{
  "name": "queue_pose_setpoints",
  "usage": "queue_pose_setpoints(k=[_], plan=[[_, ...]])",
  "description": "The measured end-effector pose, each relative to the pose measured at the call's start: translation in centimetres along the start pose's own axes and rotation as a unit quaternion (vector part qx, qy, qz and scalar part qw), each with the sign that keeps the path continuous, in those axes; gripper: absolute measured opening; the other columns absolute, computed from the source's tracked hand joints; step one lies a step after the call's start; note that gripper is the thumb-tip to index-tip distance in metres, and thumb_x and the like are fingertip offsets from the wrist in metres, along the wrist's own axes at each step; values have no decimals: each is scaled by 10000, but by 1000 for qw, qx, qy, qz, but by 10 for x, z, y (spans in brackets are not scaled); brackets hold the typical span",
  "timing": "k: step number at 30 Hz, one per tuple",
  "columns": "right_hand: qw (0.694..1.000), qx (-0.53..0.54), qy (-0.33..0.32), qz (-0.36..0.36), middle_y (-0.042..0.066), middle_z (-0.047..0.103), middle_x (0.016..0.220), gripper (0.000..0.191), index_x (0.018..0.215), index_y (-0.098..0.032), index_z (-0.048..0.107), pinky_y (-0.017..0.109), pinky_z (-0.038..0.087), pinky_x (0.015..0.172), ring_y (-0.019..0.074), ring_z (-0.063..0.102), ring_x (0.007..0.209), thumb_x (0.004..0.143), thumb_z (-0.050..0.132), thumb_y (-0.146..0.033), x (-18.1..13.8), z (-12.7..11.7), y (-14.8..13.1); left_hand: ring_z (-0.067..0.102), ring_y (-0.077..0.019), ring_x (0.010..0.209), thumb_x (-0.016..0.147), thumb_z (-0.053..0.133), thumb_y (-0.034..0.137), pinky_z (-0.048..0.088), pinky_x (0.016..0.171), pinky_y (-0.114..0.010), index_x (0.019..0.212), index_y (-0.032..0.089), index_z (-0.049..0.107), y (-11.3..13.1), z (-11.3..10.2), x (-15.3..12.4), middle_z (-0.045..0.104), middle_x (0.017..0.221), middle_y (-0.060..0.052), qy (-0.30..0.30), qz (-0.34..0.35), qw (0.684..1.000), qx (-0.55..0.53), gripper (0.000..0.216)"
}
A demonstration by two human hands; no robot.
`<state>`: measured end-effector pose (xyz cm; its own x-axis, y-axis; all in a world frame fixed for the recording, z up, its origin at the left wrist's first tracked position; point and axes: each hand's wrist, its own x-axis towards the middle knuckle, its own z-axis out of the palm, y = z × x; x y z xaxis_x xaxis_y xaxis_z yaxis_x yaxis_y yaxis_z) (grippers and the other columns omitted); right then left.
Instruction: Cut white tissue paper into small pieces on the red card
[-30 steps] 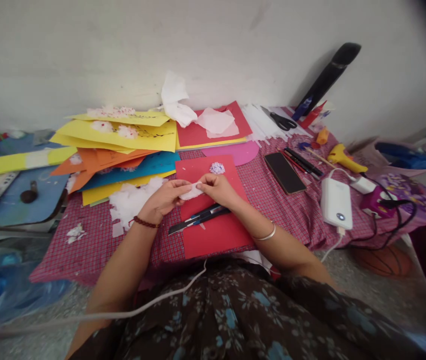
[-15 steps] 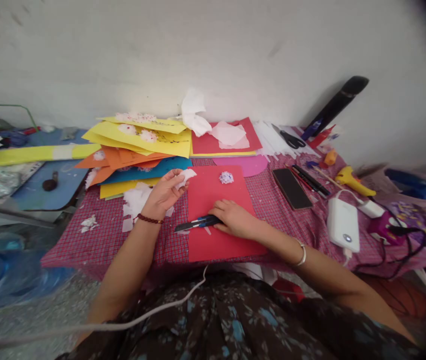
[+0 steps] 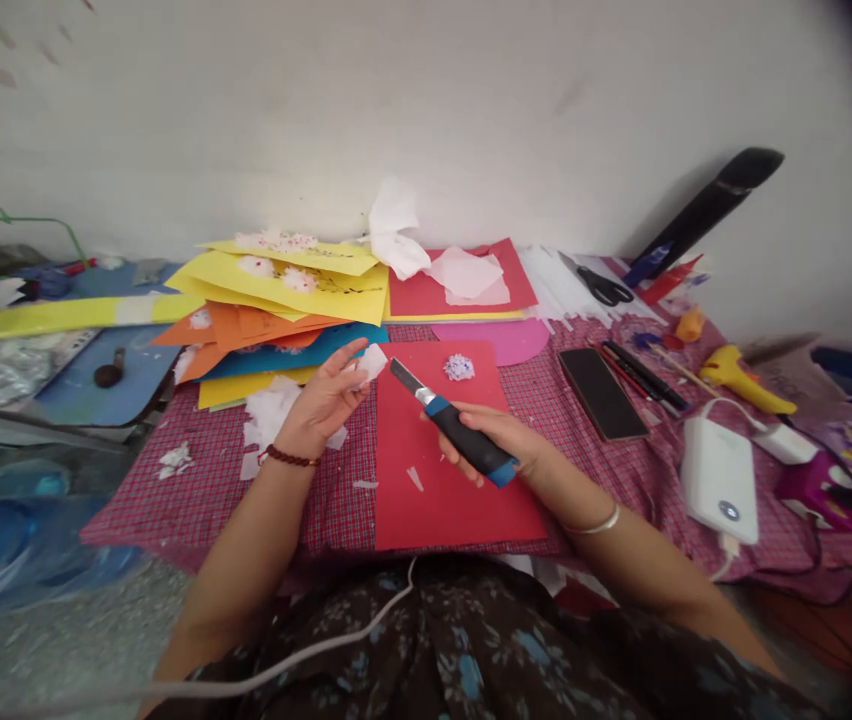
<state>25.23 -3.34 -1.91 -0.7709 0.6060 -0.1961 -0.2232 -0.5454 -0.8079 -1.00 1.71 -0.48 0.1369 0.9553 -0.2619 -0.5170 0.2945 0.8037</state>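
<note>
My right hand [image 3: 490, 440] is closed around the blue and black handle of a utility knife [image 3: 463, 432], its blade pointing up and left. Between the fingers and thumb of my left hand [image 3: 332, 395] is a small folded piece of white paper [image 3: 373, 362], close to the blade tip but apart from it. Below both hands lies a sheet of red paper [image 3: 433, 520]. A small purple and white paper flower [image 3: 459, 367] sits near its top edge, and thin white paper strips [image 3: 415, 479] lie lower down on it.
Yellow, orange and blue sheets [image 3: 276, 285] are stacked at the back left. Torn white paper [image 3: 268, 415] lies beside my left wrist. To the right are a phone [image 3: 603, 393], pens [image 3: 643, 378], scissors [image 3: 604, 286], a yellow glue gun [image 3: 745, 380] and a white power bank [image 3: 720, 480].
My right hand has picked the utility knife up off the red paper and turned its blade up toward the left hand. The left hand still holds the white paper, lower and slightly left.
</note>
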Motion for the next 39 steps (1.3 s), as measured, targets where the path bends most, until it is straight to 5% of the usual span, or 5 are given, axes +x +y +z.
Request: queue_pose_setpoints(k=[15,31,39], plan=[[998,33,-45,5,32,708,814,363,1207,-159,466,215,544,416,135,669,521,958,564,-405,-4,-9,11,633,-67,704,680,733,-27,551,569,-128,1063,170,742,0,3,-1,709,1034,-31,18,-22,1000,6,431],[999,35,-24,-1,38,706,815,394,1232,-152,463,230,558,423,154,687,537,960,563,-419,-3,-10,10,647,-110,814,702,825,150,526,703,-196,1194,240,682,-11,1,-4,711,1032,-37,-106,18,982,155,520],[998,53,-27,11,38,706,809,376,1224,-147,480,250,584,453,151,687,547,962,553,-405,3,-10,13,626,-113,798,718,821,208,511,744,-217,1265,245,646,-18,4,-6,707,1006,-29,-112,31,969,219,575]])
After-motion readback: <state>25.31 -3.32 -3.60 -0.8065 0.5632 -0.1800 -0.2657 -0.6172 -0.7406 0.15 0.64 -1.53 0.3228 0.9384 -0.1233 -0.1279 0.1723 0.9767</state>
